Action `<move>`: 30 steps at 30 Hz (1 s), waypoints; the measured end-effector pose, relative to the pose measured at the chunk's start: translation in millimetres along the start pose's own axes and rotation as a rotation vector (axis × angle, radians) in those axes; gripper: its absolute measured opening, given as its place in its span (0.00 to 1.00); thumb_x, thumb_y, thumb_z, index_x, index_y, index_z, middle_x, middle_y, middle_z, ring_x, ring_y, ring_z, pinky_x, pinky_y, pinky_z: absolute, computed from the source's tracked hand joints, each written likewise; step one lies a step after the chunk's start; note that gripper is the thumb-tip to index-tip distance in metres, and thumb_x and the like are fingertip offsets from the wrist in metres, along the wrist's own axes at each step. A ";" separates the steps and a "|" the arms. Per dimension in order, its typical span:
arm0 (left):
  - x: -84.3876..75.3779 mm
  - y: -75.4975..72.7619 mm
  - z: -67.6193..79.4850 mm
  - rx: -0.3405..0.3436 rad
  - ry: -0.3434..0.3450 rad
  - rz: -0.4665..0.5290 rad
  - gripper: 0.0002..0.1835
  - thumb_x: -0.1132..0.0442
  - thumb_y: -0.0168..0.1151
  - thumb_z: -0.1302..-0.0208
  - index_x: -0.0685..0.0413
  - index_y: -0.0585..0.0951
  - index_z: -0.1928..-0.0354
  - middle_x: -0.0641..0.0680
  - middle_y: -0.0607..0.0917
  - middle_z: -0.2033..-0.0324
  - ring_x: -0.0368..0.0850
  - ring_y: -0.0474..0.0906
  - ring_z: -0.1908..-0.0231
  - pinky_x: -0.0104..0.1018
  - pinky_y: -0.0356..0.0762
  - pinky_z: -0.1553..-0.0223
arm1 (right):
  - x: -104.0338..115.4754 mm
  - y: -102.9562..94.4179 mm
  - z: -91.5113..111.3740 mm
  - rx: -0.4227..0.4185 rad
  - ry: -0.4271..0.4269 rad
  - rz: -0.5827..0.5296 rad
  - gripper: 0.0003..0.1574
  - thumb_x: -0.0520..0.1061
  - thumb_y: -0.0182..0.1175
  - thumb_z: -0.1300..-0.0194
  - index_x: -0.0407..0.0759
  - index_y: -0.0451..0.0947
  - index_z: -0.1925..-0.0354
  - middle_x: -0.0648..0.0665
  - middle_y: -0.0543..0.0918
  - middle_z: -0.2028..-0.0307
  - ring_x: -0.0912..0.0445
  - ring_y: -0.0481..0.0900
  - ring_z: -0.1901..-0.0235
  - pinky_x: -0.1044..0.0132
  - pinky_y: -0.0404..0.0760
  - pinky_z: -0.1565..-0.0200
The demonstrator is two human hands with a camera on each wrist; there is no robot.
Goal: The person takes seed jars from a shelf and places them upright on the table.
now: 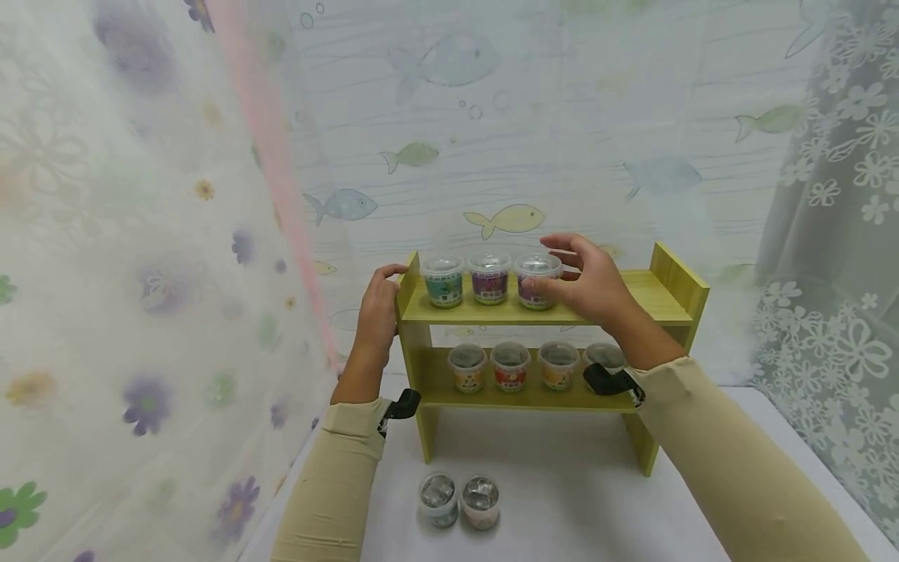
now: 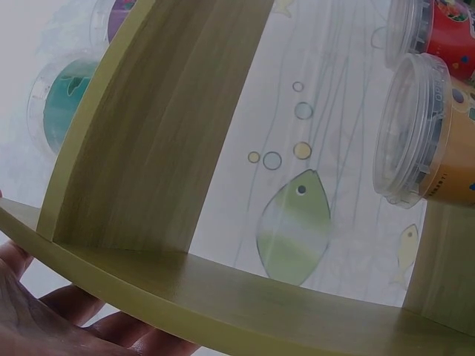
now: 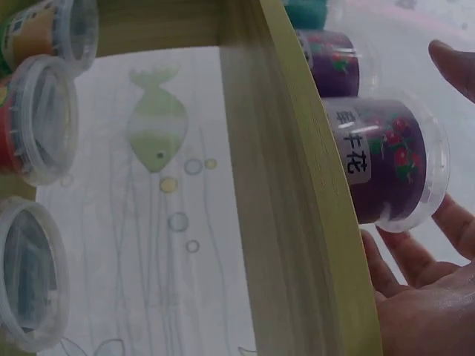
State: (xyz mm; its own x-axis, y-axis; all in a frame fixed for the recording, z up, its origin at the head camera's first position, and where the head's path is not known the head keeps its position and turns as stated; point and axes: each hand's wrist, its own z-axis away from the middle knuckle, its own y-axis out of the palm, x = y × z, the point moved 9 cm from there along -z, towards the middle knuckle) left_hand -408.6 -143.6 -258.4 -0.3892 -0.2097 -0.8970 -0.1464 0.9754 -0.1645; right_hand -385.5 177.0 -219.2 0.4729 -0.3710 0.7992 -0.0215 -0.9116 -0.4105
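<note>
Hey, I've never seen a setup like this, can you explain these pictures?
No robot here: a person is working barehanded. The wide picture comes from a camera on the head, the other two from left and right wrist cameras. On the white table stand a wooden shelf and two cups. The left hand touches the shelf's left side. The right hand reaches around the rightmost cup of the top three, though I can't tell whether it grips. Four cups stand one level below.

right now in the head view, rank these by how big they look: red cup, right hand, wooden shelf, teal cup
1. wooden shelf
2. right hand
3. teal cup and red cup: nearly alike, so I can't safely rank them
</note>
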 end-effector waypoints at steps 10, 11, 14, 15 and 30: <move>0.0 -0.7 0.3 0.003 -0.006 0.008 0.22 0.52 0.38 0.23 0.39 0.73 0.34 0.62 0.77 0.50 0.53 0.76 0.58 0.49 0.80 0.61 | -15.4 5.3 -6.8 0.079 0.067 -0.082 0.49 0.64 0.70 0.36 0.55 0.64 0.24 0.47 0.65 0.23 0.45 0.68 0.28 0.41 0.73 0.34; 0.0 -0.5 0.5 0.005 -0.005 0.013 0.22 0.52 0.38 0.23 0.39 0.73 0.34 0.62 0.77 0.51 0.53 0.76 0.59 0.48 0.80 0.62 | -16.5 5.6 -6.7 0.087 0.069 -0.083 0.49 0.63 0.70 0.35 0.55 0.64 0.23 0.47 0.64 0.23 0.45 0.68 0.28 0.41 0.73 0.34; 0.3 -0.3 1.1 0.009 -0.004 0.023 0.22 0.52 0.38 0.22 0.39 0.73 0.34 0.61 0.77 0.53 0.53 0.76 0.61 0.47 0.81 0.64 | -19.7 6.6 -6.5 0.108 0.073 -0.087 0.47 0.62 0.69 0.34 0.53 0.65 0.23 0.46 0.64 0.23 0.45 0.68 0.28 0.41 0.71 0.33; 0.3 -0.4 1.2 0.009 -0.003 0.024 0.22 0.52 0.38 0.22 0.39 0.73 0.34 0.61 0.77 0.53 0.53 0.76 0.61 0.47 0.81 0.64 | -20.3 7.1 -6.8 0.115 0.070 -0.094 0.47 0.62 0.69 0.33 0.53 0.65 0.23 0.45 0.65 0.23 0.45 0.68 0.28 0.41 0.71 0.32; 2.1 0.3 0.2 0.001 0.000 0.038 0.22 0.52 0.39 0.24 0.39 0.74 0.34 0.61 0.77 0.55 0.52 0.76 0.62 0.46 0.80 0.65 | -20.8 9.1 -5.5 0.099 0.079 -0.030 0.48 0.65 0.64 0.31 0.45 0.64 0.24 0.39 0.77 0.37 0.48 0.78 0.41 0.60 0.81 0.48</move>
State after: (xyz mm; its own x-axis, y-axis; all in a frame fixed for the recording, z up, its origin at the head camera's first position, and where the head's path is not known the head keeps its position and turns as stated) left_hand -409.3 -143.7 -260.4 -0.3944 -0.1727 -0.9026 -0.1311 0.9827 -0.1307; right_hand -400.4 175.4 -237.1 0.4009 -0.3602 0.8424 0.0805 -0.9021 -0.4240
